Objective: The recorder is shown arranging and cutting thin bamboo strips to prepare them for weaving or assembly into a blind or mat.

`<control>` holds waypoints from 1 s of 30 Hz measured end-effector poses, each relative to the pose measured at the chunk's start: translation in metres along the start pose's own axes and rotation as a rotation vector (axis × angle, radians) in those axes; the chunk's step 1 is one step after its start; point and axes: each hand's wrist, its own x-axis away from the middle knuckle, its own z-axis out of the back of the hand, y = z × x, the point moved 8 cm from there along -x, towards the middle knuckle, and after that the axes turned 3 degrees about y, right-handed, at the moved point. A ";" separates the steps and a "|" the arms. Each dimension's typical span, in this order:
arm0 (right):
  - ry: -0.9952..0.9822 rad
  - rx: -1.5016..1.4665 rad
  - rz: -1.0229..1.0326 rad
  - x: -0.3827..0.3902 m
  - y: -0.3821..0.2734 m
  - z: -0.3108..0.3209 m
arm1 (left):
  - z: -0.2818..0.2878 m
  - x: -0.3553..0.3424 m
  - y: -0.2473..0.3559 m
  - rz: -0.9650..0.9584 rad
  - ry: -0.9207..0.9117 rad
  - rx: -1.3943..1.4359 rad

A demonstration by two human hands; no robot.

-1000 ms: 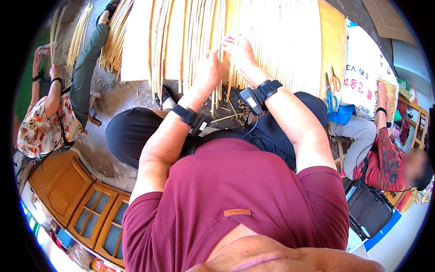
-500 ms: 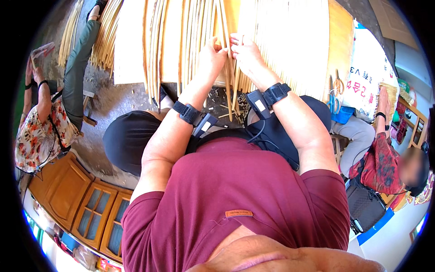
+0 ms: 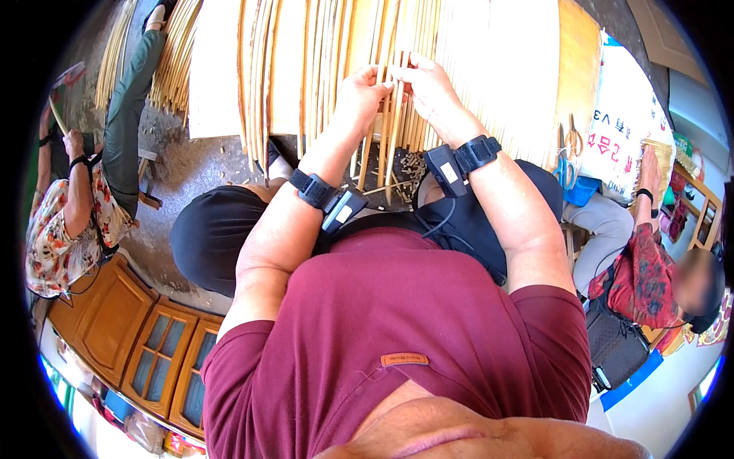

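Note:
My left hand [image 3: 359, 98] and my right hand [image 3: 430, 90] are close together over the table's near edge, fingers pinched around several long thin wooden sticks [image 3: 383, 141]. The lower ends of these sticks hang past the edge toward my lap and spread slightly apart. Which stick each hand grips is partly hidden by the fingers. Left of my hands, darker-edged sticks [image 3: 264, 96] lie lengthwise on the table [image 3: 579, 53] with gaps between them. On the right, pale sticks [image 3: 489, 99] lie side by side in a dense, washed-out row.
Two pairs of scissors, one orange-handled [image 3: 570, 140] and one blue-handled [image 3: 565, 173], hang at the right edge beside a white printed sack [image 3: 618, 126]. Cut stick ends [image 3: 413, 170] litter the floor. Stick bundles [image 3: 174, 65] stand left. Co-workers sit on both sides; the left one holds a stick [image 3: 57, 116].
My hands have shifted slightly and the held sticks, crossed before, now hang more nearly parallel. The co-worker at left has raised a stick into view.

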 end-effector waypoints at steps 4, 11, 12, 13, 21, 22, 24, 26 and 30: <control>-0.011 0.077 0.017 0.000 -0.002 0.002 | 0.003 0.003 0.001 0.090 -0.040 0.105; -0.023 0.116 0.003 -0.005 0.004 0.006 | 0.005 0.008 0.003 0.089 -0.050 0.127; -0.020 0.124 0.003 -0.008 0.008 0.009 | 0.005 0.009 0.002 0.100 -0.045 0.107; -0.021 0.124 0.002 -0.007 0.008 0.008 | 0.007 0.009 0.000 0.113 -0.038 0.088; 0.109 0.069 0.014 0.000 0.005 0.016 | 0.001 0.032 0.041 -0.510 0.245 -0.905; 0.090 0.061 0.013 0.000 0.006 0.014 | -0.002 0.034 0.042 -0.508 0.236 -0.976; 0.054 0.066 0.029 -0.002 0.006 0.011 | -0.005 0.035 0.040 -0.498 0.228 -1.074; 0.020 0.069 0.045 -0.001 0.005 0.008 | -0.010 0.042 0.043 -0.554 0.242 -1.067; 0.006 0.143 0.095 -0.002 0.002 0.006 | -0.021 0.060 0.059 -0.899 0.323 -1.093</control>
